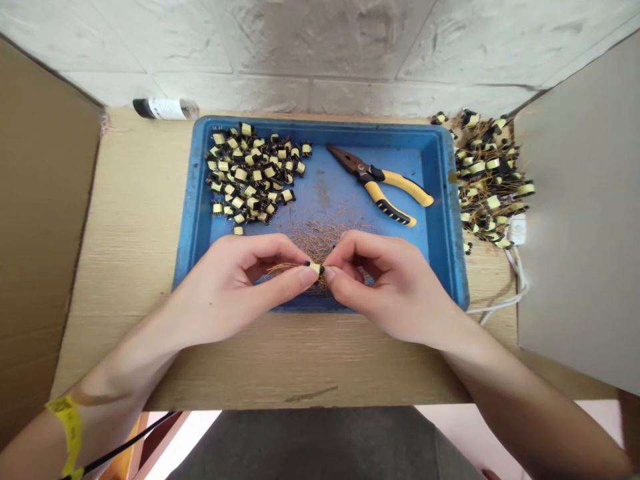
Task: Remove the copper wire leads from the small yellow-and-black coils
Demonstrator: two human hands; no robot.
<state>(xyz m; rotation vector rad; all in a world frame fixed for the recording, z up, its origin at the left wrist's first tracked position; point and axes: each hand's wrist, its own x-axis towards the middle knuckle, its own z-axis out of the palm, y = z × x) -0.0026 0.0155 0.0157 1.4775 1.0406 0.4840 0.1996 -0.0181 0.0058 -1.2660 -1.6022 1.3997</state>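
Over the front part of a blue tray (453,220), my left hand (250,277) pinches a small transformer coil (315,268) with a pale yellow wrap and black ends. Thin copper-coloured wires (283,267) trail from it to the left, past my left fingers. At its right end, my right hand (383,283) is closed too, thumb and forefinger gripping the black end. Beneath both hands lies a heap of short wire clippings (323,240). Long-nose pliers (380,183) with yellow and black handles rest in the tray, touched by neither hand.
Similar coils (250,173) are piled at the tray's back left. Outside it on the right, another pile of coils (487,173) has long wires, beside a white plug and cable (520,267). A small bottle (167,109) lies at the back left. Panels stand on both sides.
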